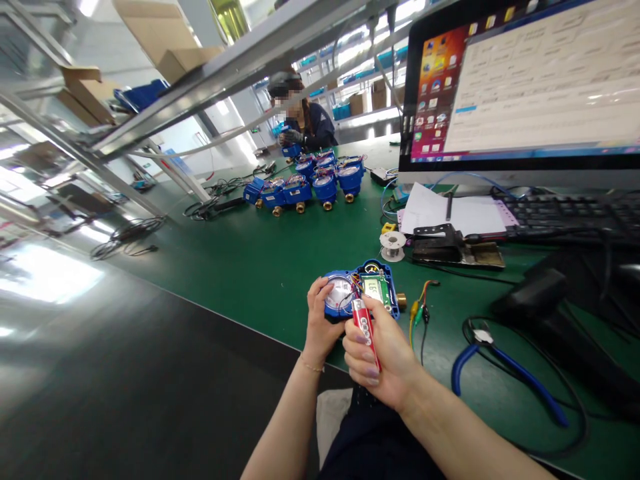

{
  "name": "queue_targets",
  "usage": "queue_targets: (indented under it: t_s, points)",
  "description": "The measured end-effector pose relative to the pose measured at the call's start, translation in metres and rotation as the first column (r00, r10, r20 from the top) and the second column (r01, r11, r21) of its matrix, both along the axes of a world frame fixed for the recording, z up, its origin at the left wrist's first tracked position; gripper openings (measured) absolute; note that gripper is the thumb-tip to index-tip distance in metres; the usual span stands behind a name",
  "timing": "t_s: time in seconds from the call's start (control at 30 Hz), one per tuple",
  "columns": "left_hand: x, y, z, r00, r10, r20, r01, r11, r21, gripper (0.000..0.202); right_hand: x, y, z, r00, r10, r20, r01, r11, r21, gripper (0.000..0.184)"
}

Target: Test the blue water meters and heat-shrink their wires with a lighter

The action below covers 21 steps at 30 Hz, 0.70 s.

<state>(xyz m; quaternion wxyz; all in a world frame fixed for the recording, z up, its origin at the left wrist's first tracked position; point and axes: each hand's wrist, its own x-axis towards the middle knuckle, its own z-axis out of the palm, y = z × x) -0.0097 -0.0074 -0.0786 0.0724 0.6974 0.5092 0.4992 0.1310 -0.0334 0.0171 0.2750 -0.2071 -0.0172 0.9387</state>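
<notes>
A blue water meter [345, 311] with an exposed green circuit board [384, 288], a small display and thin wires lies at the table's near edge. My left hand [320, 320] is closed around the left side of its round dial. In my fist, my right hand [385, 357] grips a red lighter [365, 328] with white lettering. The lighter's metal top points at the wires between the dial and the board. A brass fitting [401, 301] sticks out on the meter's right side. The far side of the meter under my left fingers is partly hidden.
Several blue meters [297, 191] stand farther back, near a person [313, 123] across the green table [225, 257]. To the right are a solder spool [393, 245], clip leads [419, 313], blue-handled cutters [520, 377], a black scanner [540, 300], a keyboard [570, 212] and a monitor [525, 87].
</notes>
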Motion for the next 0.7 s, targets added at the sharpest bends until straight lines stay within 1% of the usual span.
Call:
queue_targets:
  t_s: [0.33, 0.7]
  points:
    - [0.0005, 0.0002, 0.0008, 1.0, 0.006, -0.017, -0.006, 1.0, 0.004, 0.054, -0.0021, 0.0068, -0.0047, 1.0, -0.007, 0.012, 0.008, 0.999, -0.045, 0.063]
    - [0.0012, 0.0001, 0.0025, 0.999, 0.016, -0.031, -0.015, 1.0, 0.017, 0.055, -0.0018, 0.0109, -0.0049, 0.997, -0.06, 0.039, 0.063, 0.996, -0.067, 0.059]
